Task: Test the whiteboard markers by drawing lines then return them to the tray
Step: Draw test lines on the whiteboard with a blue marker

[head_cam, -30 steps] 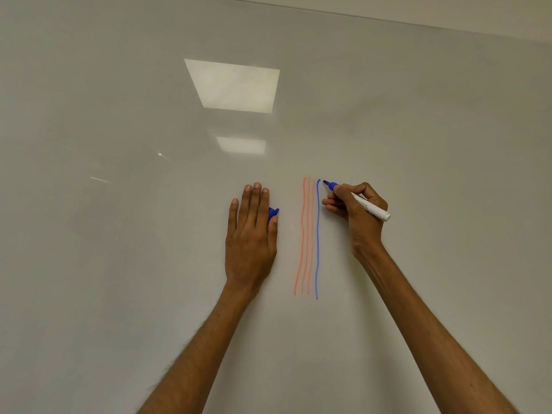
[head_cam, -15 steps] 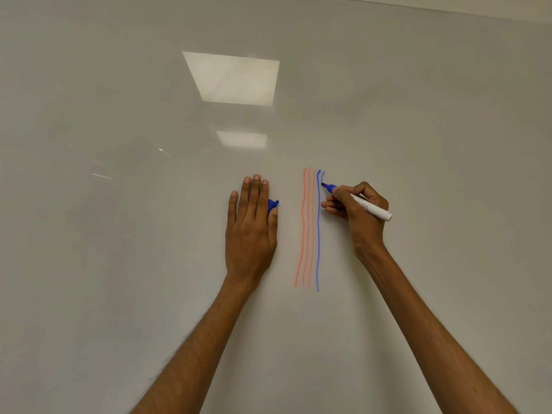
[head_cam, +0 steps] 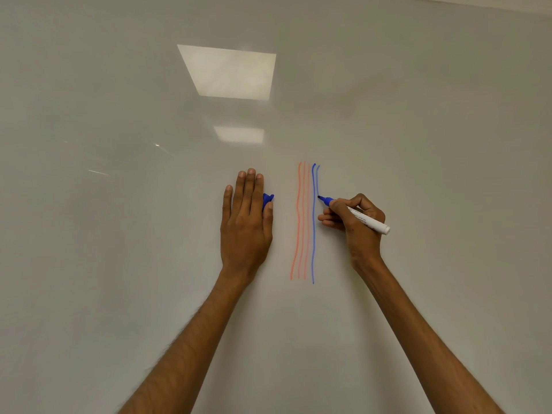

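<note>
Marker (head_cam: 373,224) with a white barrel and a blue nib (head_cam: 322,198) sits in the person's right hand (head_cam: 355,225), which grips it like a pen. Thumb and forefinger are curled round the barrel just behind the blue collar, the other fingers are folded beneath, and the barrel's blunt white end sticks out to the right past the knuckles. The nib points left and touches the whiteboard (head_cam: 418,130) at the near end of a short blue line (head_cam: 317,180). Just left of that stroke runs a long blue line (head_cam: 313,228), reaching much nearer to the person than the short one. Left again, close beside it, stand three orange lines (head_cam: 299,219), faint and slightly wavy, about as long as the long blue one.

The left hand (head_cam: 246,225) lies flat against the board to the left of the orange lines, apart from them, its four fingers (head_cam: 251,189) straight and close together, pointing away from the person. A blue cap (head_cam: 268,200) is pinched between its thumb and the side of its forefinger; only the cap's end shows past the forefinger. Both forearms (head_cam: 194,339) are bare and reach in from the near edge of view. Two pale light reflections (head_cam: 230,73) sit on the glossy board far beyond the hands, the larger one farther off than the smaller.
</note>
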`<state>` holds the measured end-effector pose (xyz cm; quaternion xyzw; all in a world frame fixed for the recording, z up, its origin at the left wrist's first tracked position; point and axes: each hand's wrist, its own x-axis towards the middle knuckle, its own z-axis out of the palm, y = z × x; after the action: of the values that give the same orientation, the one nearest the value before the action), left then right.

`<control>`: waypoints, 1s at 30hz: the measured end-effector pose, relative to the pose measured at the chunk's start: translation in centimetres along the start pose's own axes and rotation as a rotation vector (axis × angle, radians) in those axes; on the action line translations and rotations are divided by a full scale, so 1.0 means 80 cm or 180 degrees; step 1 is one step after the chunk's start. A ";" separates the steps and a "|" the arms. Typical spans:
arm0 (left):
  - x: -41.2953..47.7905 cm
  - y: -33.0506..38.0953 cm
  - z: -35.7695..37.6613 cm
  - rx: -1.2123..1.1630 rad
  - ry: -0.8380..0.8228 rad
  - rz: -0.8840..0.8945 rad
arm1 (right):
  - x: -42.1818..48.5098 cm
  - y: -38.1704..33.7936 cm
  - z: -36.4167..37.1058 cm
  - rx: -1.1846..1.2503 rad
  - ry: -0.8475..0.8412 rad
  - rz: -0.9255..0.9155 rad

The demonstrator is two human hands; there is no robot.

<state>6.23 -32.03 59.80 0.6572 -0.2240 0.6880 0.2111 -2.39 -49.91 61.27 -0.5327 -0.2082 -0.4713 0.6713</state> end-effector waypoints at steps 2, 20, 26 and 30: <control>0.000 0.000 0.000 0.0019 0.0005 0.0005 | -0.003 0.002 -0.003 -0.0004 -0.0013 0.0006; -0.001 -0.001 0.001 0.0010 0.0013 0.0024 | -0.028 0.016 -0.022 -0.0174 -0.0158 0.0069; -0.001 -0.001 0.001 -0.0017 0.0023 0.0008 | -0.037 0.024 -0.034 -0.0266 -0.0255 0.0147; -0.001 0.000 0.000 -0.0011 0.0010 0.0015 | -0.041 0.028 -0.039 -0.0323 -0.0295 0.0172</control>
<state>6.25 -32.04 59.69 0.6552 -0.2264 0.6892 0.2110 -2.70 -51.46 56.44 -0.5928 -0.2005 -0.4378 0.6456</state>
